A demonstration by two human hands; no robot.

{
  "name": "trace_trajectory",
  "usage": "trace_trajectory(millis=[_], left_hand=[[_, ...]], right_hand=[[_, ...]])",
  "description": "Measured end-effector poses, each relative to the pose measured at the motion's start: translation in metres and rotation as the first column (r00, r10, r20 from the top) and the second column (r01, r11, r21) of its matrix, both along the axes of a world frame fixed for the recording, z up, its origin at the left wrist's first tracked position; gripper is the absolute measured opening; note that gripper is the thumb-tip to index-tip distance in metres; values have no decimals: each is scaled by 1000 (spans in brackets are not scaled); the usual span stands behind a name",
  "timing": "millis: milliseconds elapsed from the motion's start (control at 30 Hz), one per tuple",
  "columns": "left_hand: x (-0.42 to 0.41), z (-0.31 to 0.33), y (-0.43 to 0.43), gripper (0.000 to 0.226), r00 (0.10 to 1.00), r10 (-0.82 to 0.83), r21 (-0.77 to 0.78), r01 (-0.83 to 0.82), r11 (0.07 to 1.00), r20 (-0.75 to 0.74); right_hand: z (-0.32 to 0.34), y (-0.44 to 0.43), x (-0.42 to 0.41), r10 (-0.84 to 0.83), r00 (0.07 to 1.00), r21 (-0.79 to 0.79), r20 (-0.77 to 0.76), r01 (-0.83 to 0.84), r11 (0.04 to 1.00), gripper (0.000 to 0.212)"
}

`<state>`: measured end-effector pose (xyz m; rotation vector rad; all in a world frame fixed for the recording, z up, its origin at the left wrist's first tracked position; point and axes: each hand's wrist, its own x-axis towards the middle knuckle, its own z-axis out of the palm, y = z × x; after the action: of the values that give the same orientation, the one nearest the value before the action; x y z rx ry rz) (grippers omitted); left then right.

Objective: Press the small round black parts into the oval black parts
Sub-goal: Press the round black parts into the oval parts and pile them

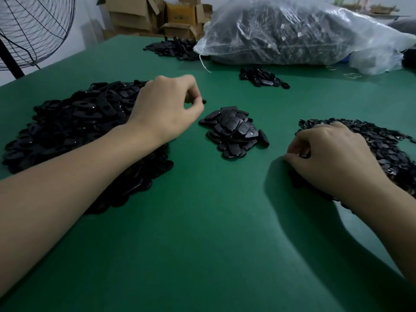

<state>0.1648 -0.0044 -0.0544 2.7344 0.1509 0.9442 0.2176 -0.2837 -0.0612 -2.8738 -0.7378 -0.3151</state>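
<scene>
- Head view, hands: the left hand [166,109] is hovering at the 12 o'clock edge of the oval black parts [74,122]. Its thumb and forefinger are pinching a dark piece [203,101], of which only a sliver is showing, so round or oval cannot be told.
- The right hand [331,158] is resting at 3 o'clock with its fingers curling into the near edge of the small round black parts [382,140]. What they are holding, if anything, cannot be told.
- Where things are lying: a centre heap [234,134] of ovals is sitting between the hands on the green counter [202,233]. A clear bag [292,30] is lying toward 1 o'clock.
- Handling, as a judgement: the parts are looking like light, stiff, glossy plastic (likely slick at the fingertips). An oval is probably best pinched across its narrow sides, leaving its face free for pressing. A round part is best held by its rim.
- Heading: the ovals are lying mostly flat but jumbled. Their long axes are pointing every way, with no common heading.
</scene>
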Motion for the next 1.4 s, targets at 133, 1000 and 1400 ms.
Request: trace_trajectory(millis=[133, 1000, 1400], left_hand=[[-26, 12, -25, 16, 976, -217, -591, 162, 790, -23], [-92, -41, -56, 31, 924, -377, -813, 170, 556, -65], [-95, -39, -58, 23, 921, -390, -794, 217, 567, -27]], right_hand=[[-2, -1, 4, 36, 999, 20, -4, -36, 999, 10], [-17, 40, -45, 690, 594, 908, -414, 208, 365, 23], [-17, 41, -44, 669, 565, 876, -482, 286, 389, 33]])
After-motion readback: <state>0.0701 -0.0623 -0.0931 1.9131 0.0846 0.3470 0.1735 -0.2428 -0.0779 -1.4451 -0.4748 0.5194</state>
